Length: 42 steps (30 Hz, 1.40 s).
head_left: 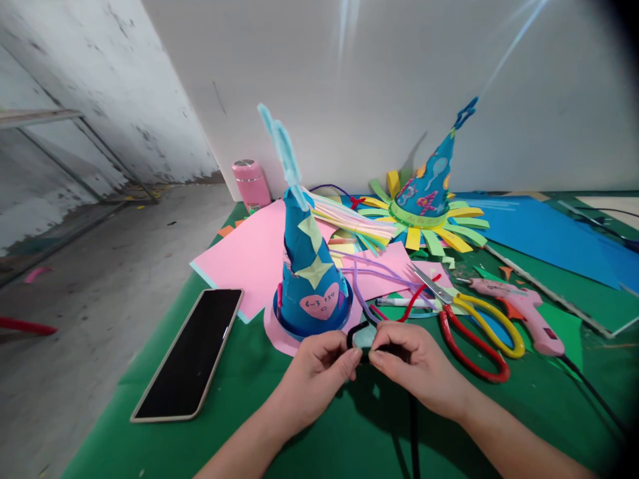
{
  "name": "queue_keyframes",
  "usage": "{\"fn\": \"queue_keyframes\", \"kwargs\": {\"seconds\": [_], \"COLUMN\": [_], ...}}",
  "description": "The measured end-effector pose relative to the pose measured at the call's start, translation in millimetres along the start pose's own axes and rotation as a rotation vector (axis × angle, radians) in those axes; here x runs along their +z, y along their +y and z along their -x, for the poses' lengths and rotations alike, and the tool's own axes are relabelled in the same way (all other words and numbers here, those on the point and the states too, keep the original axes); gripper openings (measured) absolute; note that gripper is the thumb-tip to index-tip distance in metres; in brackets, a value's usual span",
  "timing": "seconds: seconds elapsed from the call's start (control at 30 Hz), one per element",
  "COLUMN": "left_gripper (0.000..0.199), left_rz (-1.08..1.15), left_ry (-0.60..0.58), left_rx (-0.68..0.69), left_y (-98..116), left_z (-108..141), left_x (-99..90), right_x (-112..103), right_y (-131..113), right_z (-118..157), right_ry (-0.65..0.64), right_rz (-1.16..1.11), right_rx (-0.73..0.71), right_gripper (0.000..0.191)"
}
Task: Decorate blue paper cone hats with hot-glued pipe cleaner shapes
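Over the front of the green table, my left hand and my right hand are close together, thumbs and forefingers pinching a black pipe cleaner. It bends into a loop between them, and a long black strand hangs below my right hand. A small pale blue patch shows inside the loop; I cannot tell what it is. Just behind my hands stands a blue paper cone hat with pale stars, a pink heart and a light blue fuzzy topper. Purple and red pipe cleaners lie behind my right hand.
Scissors and a pink glue gun lie on the right, a phone on the left. Another cone hat with a fringed brim stands at the back. Pink paper, blue sheets and a pink bottle surround them.
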<state>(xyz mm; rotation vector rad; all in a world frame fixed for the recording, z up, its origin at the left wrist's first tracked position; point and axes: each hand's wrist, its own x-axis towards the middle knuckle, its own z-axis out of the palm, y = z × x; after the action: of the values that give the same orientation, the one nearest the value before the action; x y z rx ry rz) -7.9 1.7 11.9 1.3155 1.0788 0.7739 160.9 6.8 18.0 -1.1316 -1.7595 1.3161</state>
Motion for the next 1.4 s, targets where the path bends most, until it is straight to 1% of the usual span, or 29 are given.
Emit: {"fn": "queue_keyframes", "kwargs": {"seconds": [0.13,0.33,0.53,0.67,0.77,0.83,0.9,1.0,1.1,1.2,1.3,1.4], "left_gripper": [0.03,0.03,0.029,0.028,0.028,0.027,0.027,0.026,0.027,0.027,0.026,0.025], "left_rz": [-0.069,-0.032,0.017,0.025,0.004,0.0,0.007,0.032,0.019,-0.007,-0.015,-0.026], "left_ry": [-0.045,-0.087,-0.077,-0.063,-0.02,-0.014,-0.056,-0.138,-0.162,-0.173,-0.188,-0.21], "left_rx": [0.033,0.004,-0.023,-0.011,0.0,-0.015,-0.043,-0.082,-0.089,-0.074,-0.061,-0.056], "left_y": [0,0,1,-1,-2,-2,-2,-4,-7,-8,-8,-8], "left_z": [1,1,2,1,1,0,0,1,2,2,2,1], "left_x": [-2.3,-2.3,-1.2,-1.0,0.0,1.0,1.8,3.2,4.7,5.6,5.3,4.7], "right_x": [0,3,7,8,4,1,-2,-4,-2,-2,-1,2], "right_y": [3,8,5,5,5,5,5,3,0,-2,-3,-1], "right_z": [-1,-3,-3,-4,-5,-5,-4,-3,-3,-2,-1,0], "right_ry": [-0.031,-0.027,-0.009,0.001,-0.027,-0.05,-0.027,0.057,0.118,0.106,0.062,0.059], "right_rz": [-0.095,-0.268,-0.394,-0.435,-0.389,-0.337,-0.296,-0.203,0.005,0.138,0.187,0.219], "right_rx": [0.032,0.083,0.177,0.2,0.178,0.15,0.13,0.083,-0.047,-0.144,-0.145,-0.128], "right_gripper": [0.012,0.013,0.015,0.015,0.014,0.014,0.014,0.017,0.009,0.01,0.011,0.011]}}
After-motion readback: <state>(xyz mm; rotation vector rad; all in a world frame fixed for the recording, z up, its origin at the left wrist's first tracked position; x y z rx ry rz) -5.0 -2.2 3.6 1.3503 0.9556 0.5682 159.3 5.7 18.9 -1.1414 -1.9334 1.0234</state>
